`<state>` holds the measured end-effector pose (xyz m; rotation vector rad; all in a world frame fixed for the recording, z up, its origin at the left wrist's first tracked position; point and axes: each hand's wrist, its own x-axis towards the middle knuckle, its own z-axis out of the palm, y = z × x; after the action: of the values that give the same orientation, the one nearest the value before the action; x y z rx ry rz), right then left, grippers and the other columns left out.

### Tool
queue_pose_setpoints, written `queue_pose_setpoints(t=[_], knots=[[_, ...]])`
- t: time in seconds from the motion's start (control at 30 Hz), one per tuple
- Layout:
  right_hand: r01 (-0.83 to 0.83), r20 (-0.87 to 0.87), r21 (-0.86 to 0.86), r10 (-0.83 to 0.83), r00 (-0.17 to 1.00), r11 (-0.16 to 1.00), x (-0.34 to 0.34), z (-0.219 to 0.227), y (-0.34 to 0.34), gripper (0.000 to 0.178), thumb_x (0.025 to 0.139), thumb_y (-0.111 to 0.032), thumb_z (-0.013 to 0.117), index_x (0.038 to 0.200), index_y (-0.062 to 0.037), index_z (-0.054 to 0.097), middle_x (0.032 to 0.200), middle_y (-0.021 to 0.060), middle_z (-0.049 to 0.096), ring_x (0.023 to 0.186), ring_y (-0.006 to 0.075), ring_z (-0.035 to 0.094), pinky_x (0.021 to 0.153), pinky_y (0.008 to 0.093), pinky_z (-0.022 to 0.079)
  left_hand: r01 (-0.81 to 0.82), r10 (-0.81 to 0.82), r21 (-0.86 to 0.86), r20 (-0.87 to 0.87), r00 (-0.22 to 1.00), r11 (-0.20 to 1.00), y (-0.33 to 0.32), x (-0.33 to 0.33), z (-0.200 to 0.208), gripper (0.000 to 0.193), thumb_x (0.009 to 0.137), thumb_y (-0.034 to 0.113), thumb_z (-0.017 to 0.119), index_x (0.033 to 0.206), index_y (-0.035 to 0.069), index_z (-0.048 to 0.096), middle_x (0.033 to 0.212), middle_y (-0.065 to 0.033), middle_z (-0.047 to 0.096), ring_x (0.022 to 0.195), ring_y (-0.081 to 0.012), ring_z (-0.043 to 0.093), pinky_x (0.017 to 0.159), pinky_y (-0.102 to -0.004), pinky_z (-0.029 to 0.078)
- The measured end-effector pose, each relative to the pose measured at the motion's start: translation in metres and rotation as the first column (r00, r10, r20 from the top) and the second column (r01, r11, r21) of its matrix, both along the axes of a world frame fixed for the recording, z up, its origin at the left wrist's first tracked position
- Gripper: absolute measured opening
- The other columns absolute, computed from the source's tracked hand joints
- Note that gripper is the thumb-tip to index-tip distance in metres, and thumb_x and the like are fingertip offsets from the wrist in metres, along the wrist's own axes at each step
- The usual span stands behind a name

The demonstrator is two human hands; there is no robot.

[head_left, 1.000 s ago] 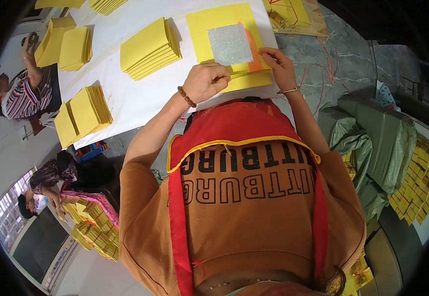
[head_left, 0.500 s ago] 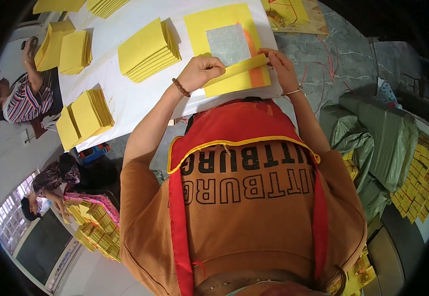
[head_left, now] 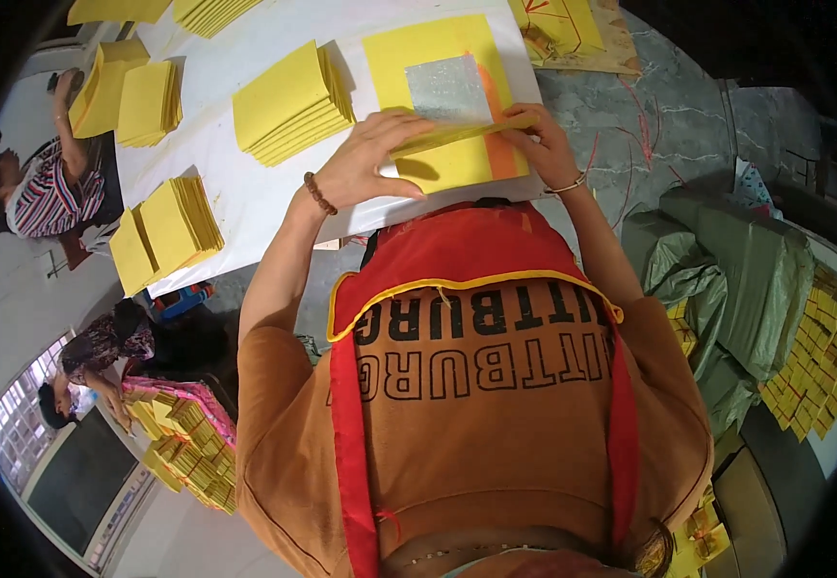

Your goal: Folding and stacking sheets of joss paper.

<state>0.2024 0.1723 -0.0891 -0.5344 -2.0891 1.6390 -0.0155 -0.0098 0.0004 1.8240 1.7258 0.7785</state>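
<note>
A yellow paper sheet (head_left: 447, 173) with a silver rectangle (head_left: 443, 89) and an orange stripe lies before me at the table's near edge. Across it a narrow strip of paper stands raised on edge, slightly blurred. My left hand (head_left: 380, 154) is at the strip's left end, fingers stretched along its far side and thumb spread apart on the near side. At the right end, my right hand (head_left: 546, 144) pinches the strip between thumb and fingers. Left of the sheet sits a fanned stack of folded yellow paper (head_left: 293, 106).
More folded yellow stacks (head_left: 168, 231) lie on the white-covered table (head_left: 274, 197). Two people (head_left: 48, 188) work at the left, one beside a heap of yellow bundles (head_left: 183, 438). Green plastic sheeting (head_left: 736, 279) covers a pile at right; red strings (head_left: 642, 135) lie on the floor.
My left hand has gone from a closed grip to spread fingers and shifted slightly left and down. The paper strip has tilted upright; my right hand still holds its end.
</note>
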Motion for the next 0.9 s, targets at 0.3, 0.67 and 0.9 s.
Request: queue_pose_setpoints(t=[0.3, 0.67, 0.9], knots=[[0.074, -0.042, 0.619, -0.061, 0.997, 0.782, -0.002, 0.026, -0.001, 0.023, 0.076, -0.012, 0.064, 0.099, -0.0121, 0.063, 0.116, 0.0069, 0.055, 0.108, 0.0247, 0.051, 0.089, 0.0346, 0.039, -0.036, 0.196, 0.273, -0.586, 0.786, 0.961, -0.012, 0.001, -0.025, 0.039, 0.075, 0.011, 0.055, 0.114, 0.017, 0.059, 0.115, -0.0066, 0.058, 0.100, -0.0246, 0.053, 0.082, -0.0354, 0.040], [-0.273, 0.160, 0.530, 0.222, 0.962, 0.802, 0.012, 0.045, -0.011, 0.025, 0.079, -0.025, 0.062, 0.102, -0.0138, 0.064, 0.096, 0.0023, 0.065, 0.093, 0.0216, 0.059, 0.081, 0.0317, 0.041, -0.292, 0.300, 0.185, -0.019, 0.954, 0.938, -0.033, 0.030, -0.022, 0.016, 0.079, 0.012, 0.057, 0.094, 0.007, 0.062, 0.075, -0.0105, 0.061, 0.069, -0.0288, 0.056, 0.064, -0.0367, 0.045], [-0.066, 0.256, 0.009, 0.062, 0.965, 0.998, -0.009, 0.035, -0.016, 0.036, 0.082, -0.024, 0.062, 0.113, -0.0073, 0.058, 0.084, 0.0087, 0.066, 0.070, 0.0163, 0.062, 0.062, 0.0262, 0.046, -0.537, 0.593, -0.253, 0.386, 0.707, 0.805, -0.021, 0.022, -0.055, 0.023, 0.087, 0.024, 0.056, 0.086, 0.002, 0.064, 0.056, -0.0059, 0.055, 0.050, -0.0142, 0.049, 0.050, -0.0302, 0.041]])
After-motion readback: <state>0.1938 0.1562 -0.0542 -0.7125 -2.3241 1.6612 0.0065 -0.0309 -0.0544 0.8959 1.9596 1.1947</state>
